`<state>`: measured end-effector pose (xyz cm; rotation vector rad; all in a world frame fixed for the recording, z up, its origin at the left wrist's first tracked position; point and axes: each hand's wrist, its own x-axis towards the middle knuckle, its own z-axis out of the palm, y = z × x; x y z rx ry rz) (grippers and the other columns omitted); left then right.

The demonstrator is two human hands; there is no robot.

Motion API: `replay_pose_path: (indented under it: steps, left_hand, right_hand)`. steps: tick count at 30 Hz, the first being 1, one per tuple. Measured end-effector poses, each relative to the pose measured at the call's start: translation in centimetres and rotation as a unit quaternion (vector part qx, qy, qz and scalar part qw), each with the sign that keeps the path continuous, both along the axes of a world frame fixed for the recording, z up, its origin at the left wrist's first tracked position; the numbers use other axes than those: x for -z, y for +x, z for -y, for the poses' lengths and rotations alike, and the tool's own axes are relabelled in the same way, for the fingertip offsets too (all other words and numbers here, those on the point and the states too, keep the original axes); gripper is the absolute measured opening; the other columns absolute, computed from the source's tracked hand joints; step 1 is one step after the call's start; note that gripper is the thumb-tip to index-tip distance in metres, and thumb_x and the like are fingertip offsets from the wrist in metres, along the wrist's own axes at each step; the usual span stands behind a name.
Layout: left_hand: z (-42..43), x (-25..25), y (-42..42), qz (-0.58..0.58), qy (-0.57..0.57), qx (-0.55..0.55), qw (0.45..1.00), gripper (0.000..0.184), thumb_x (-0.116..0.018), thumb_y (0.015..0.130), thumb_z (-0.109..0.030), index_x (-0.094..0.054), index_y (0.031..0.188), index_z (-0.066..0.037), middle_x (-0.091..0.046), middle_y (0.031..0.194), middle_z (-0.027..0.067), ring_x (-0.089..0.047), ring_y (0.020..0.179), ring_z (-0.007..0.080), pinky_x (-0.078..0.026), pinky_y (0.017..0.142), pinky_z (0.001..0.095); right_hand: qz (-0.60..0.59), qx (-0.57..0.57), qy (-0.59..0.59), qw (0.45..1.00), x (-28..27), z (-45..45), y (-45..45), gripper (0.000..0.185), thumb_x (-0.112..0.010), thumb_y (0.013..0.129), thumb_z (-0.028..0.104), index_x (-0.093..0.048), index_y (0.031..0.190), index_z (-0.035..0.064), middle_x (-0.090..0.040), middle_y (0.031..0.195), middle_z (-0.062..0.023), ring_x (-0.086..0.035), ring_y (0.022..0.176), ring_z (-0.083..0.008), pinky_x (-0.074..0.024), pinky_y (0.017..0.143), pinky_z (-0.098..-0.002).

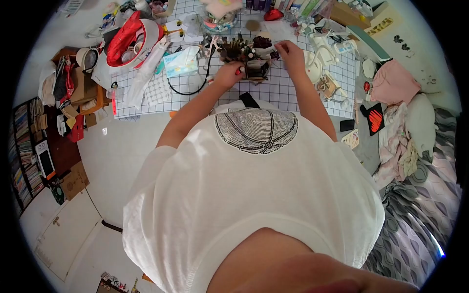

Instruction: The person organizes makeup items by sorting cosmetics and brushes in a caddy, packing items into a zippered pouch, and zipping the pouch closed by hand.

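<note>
A dark organizer (255, 72) packed with brushes (235, 50) and small cosmetic items stands on the checked tabletop (195, 100). At its left side is my left hand (229, 74), fingers closed around something small with a red end that I cannot make out fully. My right hand (290, 52) is at the organizer's upper right, thumb and fingers pinched at the end of a small pale item (268, 50). A dark red bunched item (262, 42) lies behind the organizer's contents.
Left of my hands are a tissue pack (181, 62), a black cable (189, 94) and a red-lined white basket (133, 44). White racks (320, 61) stand at the right, near a pink cloth (394, 82). A black phone (347, 125) lies by the table's front right.
</note>
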<state>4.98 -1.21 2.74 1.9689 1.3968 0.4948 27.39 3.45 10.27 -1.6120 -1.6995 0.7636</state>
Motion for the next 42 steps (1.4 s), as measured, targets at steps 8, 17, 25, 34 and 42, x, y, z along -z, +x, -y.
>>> replay_pose_path:
  steps: [8,17,25,34,42]
  left_hand:
    - [0.0,0.1,0.1,0.005,0.005,-0.008,1.0,0.028,-0.064,0.068,-0.019,-0.059,0.094,-0.008,-0.059,0.091,0.0118,-0.056,0.082,0.0308,-0.046,0.071,0.0379]
    - [0.1,-0.6,0.3,0.0,0.007,-0.015,1.0,0.029,-0.064,0.068,-0.018,-0.059,0.094,-0.007,-0.059,0.091,0.012,-0.056,0.083,0.0309,-0.045,0.071,0.038]
    - [0.0,0.6,0.2,0.015,0.011,-0.016,1.0,0.029,-0.064,0.068,-0.017,-0.059,0.094,-0.007,-0.059,0.091,0.0125,-0.056,0.083,0.0313,-0.045,0.071,0.0381]
    - [0.1,0.2,0.0,0.035,0.014,-0.007,0.999,0.028,-0.063,0.071,-0.018,-0.058,0.095,-0.003,-0.059,0.091,0.0151,-0.057,0.082,0.0315,-0.045,0.072,0.0371]
    - [0.4,-0.1,-0.2,0.038,0.027,0.011,0.999,0.031,-0.062,0.072,-0.017,-0.058,0.098,-0.001,-0.058,0.093,0.016,-0.057,0.084,0.0324,-0.045,0.074,0.0367]
  right_hand:
    - [0.213,-0.102,0.112,0.965,0.9,0.5,-2.2,0.018,-0.059,0.077,0.024,-0.056,0.076,0.0061,-0.058,0.074,-0.0089,-0.057,0.069,-0.0276,-0.0449,0.058,-0.0377]
    - [0.218,-0.134,0.135,0.957,0.7,-0.1,-3.2,0.018,-0.058,0.077,0.025,-0.055,0.074,0.0076,-0.055,0.072,-0.0076,-0.056,0.072,-0.0272,-0.0442,0.06,-0.0385]
    - [0.078,-0.095,0.024,0.992,1.6,0.1,-2.3,0.021,-0.064,0.072,0.025,-0.063,0.081,0.0061,-0.058,0.078,-0.011,-0.057,0.072,-0.0261,-0.0447,0.063,-0.0359]
    - [-0.271,0.095,-0.047,0.957,1.9,1.8,0.2,0.019,-0.063,0.078,0.015,-0.06,0.086,-0.0022,-0.059,0.067,-0.0059,-0.057,0.061,-0.0108,-0.0441,0.056,-0.0225]
    - [-0.22,0.002,-0.127,0.967,1.5,4.4,-1.0,0.016,-0.063,0.078,0.014,-0.061,0.084,0.0003,-0.059,0.069,-0.0042,-0.056,0.063,-0.0104,-0.0439,0.058,-0.0243]
